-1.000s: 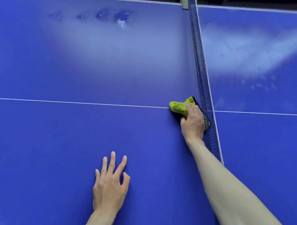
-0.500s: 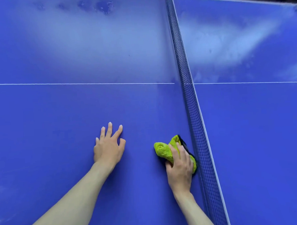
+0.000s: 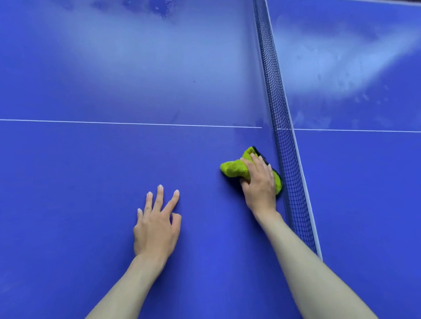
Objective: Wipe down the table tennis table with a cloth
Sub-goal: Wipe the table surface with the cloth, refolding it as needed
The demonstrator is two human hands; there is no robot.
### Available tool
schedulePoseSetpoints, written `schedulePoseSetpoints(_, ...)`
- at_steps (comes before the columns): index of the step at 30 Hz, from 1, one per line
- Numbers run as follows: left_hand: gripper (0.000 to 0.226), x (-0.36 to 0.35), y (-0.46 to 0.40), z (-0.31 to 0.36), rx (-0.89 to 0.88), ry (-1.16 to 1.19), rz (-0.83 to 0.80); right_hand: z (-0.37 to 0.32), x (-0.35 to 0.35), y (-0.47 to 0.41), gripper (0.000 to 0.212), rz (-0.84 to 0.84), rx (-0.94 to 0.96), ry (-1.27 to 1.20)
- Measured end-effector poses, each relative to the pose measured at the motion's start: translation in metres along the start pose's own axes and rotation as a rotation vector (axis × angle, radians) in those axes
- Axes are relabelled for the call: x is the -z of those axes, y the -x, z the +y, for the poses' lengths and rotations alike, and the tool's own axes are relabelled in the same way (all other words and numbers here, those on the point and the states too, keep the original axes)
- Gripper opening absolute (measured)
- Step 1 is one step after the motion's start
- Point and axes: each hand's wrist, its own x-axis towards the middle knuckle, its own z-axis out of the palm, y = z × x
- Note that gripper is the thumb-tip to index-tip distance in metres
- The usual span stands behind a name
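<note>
Item 1: bunched lime-green microfibre cloth with a dark edge (image 3: 234,169), right of centre in the frame, lying on the blue table tennis table top (image 3: 84,177) just beside the dark mesh net with its white top band (image 3: 285,156). I judge it light, soft and limp. It will crumple rather than hold a shape, and it should drag a little on the surface when pressed. Best taken from above with the fingers curled over the bundle, palm bearing down, so the wad does not unroll.

Item 2: right hand (image 3: 258,183), on top of the cloth, fingers curled over it and thumb tucked at its near side. It holds the cloth and presses it to the table.

Item 3: left hand (image 3: 157,224), lower centre of the frame, flat on the table with fingers straight and spread. It holds nothing and is well apart from the cloth. I read it as a brace.

Item 4: thin white centre line (image 3: 106,121), crossing the frame above both hands.

Item 5: pale hazy patches and a blotchy mark (image 3: 161,7), upper part of the frame. I judge these areas not yet wiped.

Caution: the cloth's right edge lies against the net's foot, where it could snag the mesh.
</note>
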Motion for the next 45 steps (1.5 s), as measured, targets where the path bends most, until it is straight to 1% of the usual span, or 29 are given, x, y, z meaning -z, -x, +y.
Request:
schedulePoseSetpoints(4,0.064,-0.011,-0.006,-0.001,0.009,-0.029,0.1,-0.008,-0.011,-0.116,0.061,-0.055,0.011,-0.017)
schedulePoseSetpoints(7,0.066,-0.013,-0.008,0.0,0.012,-0.033,0.126,-0.019,-0.019,-0.13,0.06,-0.015,-0.024,-0.025)
schedulePoseSetpoints(8,0.066,-0.013,-0.009,0.001,0.015,-0.03,0.128,-0.023,-0.02,-0.119,0.061,-0.011,-0.011,-0.038)
schedulePoseSetpoints(11,0.065,-0.014,-0.01,0.001,-0.018,-0.064,0.087,-0.035,-0.018,-0.056,0.068,-0.071,0.087,-0.083)
schedulePoseSetpoints(13,0.065,-0.01,-0.01,0.001,-0.03,-0.103,0.041,-0.046,-0.015,0.0,0.073,-0.115,0.135,-0.104)
schedulePoseSetpoints(16,0.068,0.0,-0.011,-0.001,-0.03,-0.128,0.032,-0.066,-0.014,0.101,0.08,-0.193,0.213,-0.122)
schedulePoseSetpoints(17,0.066,0.005,-0.013,-0.002,-0.018,-0.099,0.043,-0.071,-0.014,0.132,0.081,-0.211,0.25,-0.12)
schedulePoseSetpoints(19,0.051,0.015,-0.018,-0.009,0.023,0.034,0.098,-0.077,-0.015,0.178,0.08,-0.232,0.321,-0.117)
schedulePoseSetpoints(21,0.039,0.02,-0.023,-0.023,0.033,0.127,0.153,-0.075,-0.017,0.19,0.078,-0.247,0.383,-0.106)
schedulePoseSetpoints(22,0.039,0.021,-0.025,-0.032,0.032,0.123,0.178,-0.073,-0.018,0.182,0.077,-0.249,0.422,-0.089)
schedulePoseSetpoints(24,0.049,0.023,-0.031,-0.052,0.064,0.079,0.171,-0.07,-0.022,0.148,0.078,-0.244,0.465,-0.06)
schedulePoseSetpoints(26,0.059,0.027,-0.035,-0.069,0.138,0.047,0.069,-0.075,-0.03,0.093,0.08,-0.214,0.403,-0.072)
schedulePoseSetpoints(28,0.064,0.025,-0.036,-0.082,0.161,0.029,-0.026,-0.088,-0.043,0.029,0.076,-0.176,0.306,-0.085)
schedulePoseSetpoints(32,0.065,0.022,-0.036,-0.085,0.186,0.079,-0.042,-0.11,-0.065,-0.092,0.063,-0.126,0.171,-0.105)
schedulePoseSetpoints(35,0.066,0.022,-0.039,-0.084,0.2,0.074,-0.053,-0.12,-0.073,-0.123,0.061,-0.106,0.113,-0.11)
schedulePoseSetpoints(37,0.066,0.023,-0.039,-0.085,0.187,0.05,-0.067,-0.125,-0.075,-0.107,0.063,-0.101,0.112,-0.121)
schedulePoseSetpoints(39,0.065,0.025,-0.04,-0.085,0.175,0.035,-0.091,-0.129,-0.075,-0.068,0.067,-0.122,0.16,-0.134)
schedulePoseSetpoints(42,0.065,0.03,-0.043,-0.085,0.143,0.018,-0.13,-0.139,-0.07,0.011,0.072,-0.168,0.227,-0.13)
schedulePoseSetpoints(45,0.065,0.041,-0.046,-0.091,0.131,0.073,-0.163,-0.154,-0.065,0.102,0.078,-0.228,0.286,-0.131)
